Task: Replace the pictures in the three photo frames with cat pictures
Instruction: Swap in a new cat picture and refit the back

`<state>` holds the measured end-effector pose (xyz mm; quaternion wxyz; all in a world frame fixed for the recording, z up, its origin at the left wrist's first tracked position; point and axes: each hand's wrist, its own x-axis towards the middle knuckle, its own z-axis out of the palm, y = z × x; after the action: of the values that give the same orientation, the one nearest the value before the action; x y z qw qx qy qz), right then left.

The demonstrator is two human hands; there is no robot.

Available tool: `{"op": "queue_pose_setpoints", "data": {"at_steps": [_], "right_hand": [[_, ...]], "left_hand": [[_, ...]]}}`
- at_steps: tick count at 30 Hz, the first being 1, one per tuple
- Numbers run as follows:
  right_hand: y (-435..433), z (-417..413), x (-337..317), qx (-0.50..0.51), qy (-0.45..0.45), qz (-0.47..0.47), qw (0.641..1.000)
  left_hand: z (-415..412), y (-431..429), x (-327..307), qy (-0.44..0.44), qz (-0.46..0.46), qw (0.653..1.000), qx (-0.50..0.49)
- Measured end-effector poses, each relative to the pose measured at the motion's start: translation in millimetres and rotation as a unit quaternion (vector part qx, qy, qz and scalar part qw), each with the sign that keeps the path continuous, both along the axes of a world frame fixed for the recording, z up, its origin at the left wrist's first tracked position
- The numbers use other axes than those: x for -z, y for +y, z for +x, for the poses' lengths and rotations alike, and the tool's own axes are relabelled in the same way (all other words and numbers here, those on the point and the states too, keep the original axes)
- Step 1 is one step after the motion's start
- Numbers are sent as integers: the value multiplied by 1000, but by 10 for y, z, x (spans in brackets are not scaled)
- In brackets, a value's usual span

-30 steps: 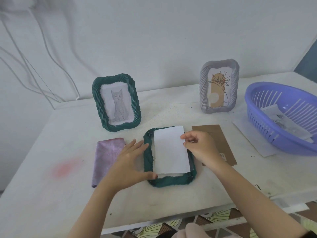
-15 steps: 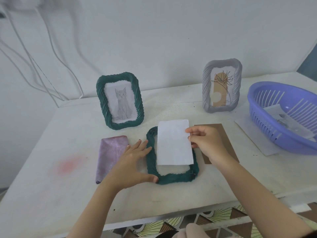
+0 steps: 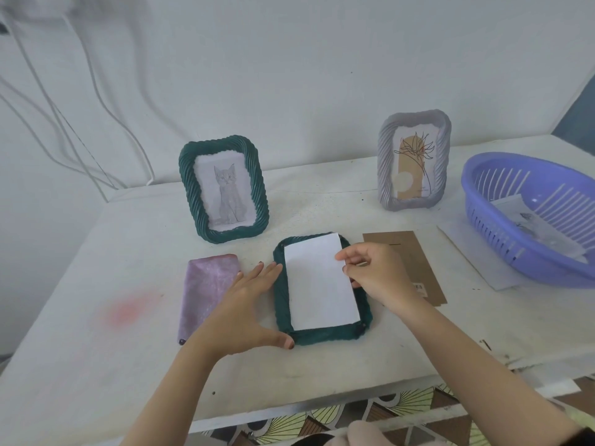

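A dark green frame (image 3: 325,335) lies face down at the middle of the table. A white sheet (image 3: 318,284), blank side up, rests in its opening. My right hand (image 3: 376,275) pinches the sheet's right edge. My left hand (image 3: 244,307) rests flat beside the frame, fingers against its left side and thumb at its lower left corner. A second green frame (image 3: 223,188) stands behind with a cat picture in it. A grey frame (image 3: 413,159) stands at the back right with a plant drawing.
A purple velvet backing (image 3: 206,284) lies left of my left hand. A brown cardboard backing (image 3: 415,262) lies right of the flat frame. A purple plastic basket (image 3: 502,201) with pictures inside sits at the right on a white sheet. Cables hang on the wall at left.
My right hand has lowered the white sheet from a raised, shifted position back down into the flat frame's opening. My left hand stays by the frame.
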<state>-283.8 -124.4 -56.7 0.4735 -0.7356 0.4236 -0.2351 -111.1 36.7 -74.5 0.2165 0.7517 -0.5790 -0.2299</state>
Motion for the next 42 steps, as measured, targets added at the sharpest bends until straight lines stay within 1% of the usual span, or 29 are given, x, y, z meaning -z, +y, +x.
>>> {"op": "queue_pose_setpoints", "data": {"at_steps": [10, 16, 20, 24, 27, 29, 31, 33, 34, 36, 38, 40, 42], "right_hand": [[32, -16, 15, 3, 25, -32, 999], [41, -17, -1, -16, 72, -129, 989], [61, -20, -13, -21, 108, -169, 980], [93, -30, -43, -30, 162, -218, 962], [84, -72, -71, -7, 168, -267, 949], [40, -118, -61, 33, 200, -290, 935], [-18, -167, -43, 74, 280, -266, 919], [-72, -221, -18, 86, 375, -206, 900], [-95, -249, 2, 87, 403, -176, 894], [-115, -294, 28, 88, 425, -144, 889], [-112, -314, 26, 88, 432, -147, 885], [-114, -320, 18, 96, 426, -150, 887], [-125, -329, -8, 106, 402, -139, 899]], "left_hand": [[-9, 2, -25, -18, 3, 1000, 5], [-57, -7, -51, 5, -1, 1000, 3], [-84, -13, -73, 10, -3, 1000, -6], [-82, -18, -66, 5, -6, 1000, -5], [-87, -13, -58, 8, -9, 1000, -7], [-90, -9, -53, 6, -6, 1000, -6], [-90, -10, -43, -8, -5, 1000, -3], [-94, -11, -32, -21, -5, 1000, -3], [-98, -11, -29, -24, -6, 1000, -4], [-103, -9, -21, -29, -7, 1000, -4], [-103, -9, -13, -37, -7, 999, -1], [-101, -13, -5, -41, -5, 999, 1], [-103, -18, 3, -39, -5, 999, 0]]}}
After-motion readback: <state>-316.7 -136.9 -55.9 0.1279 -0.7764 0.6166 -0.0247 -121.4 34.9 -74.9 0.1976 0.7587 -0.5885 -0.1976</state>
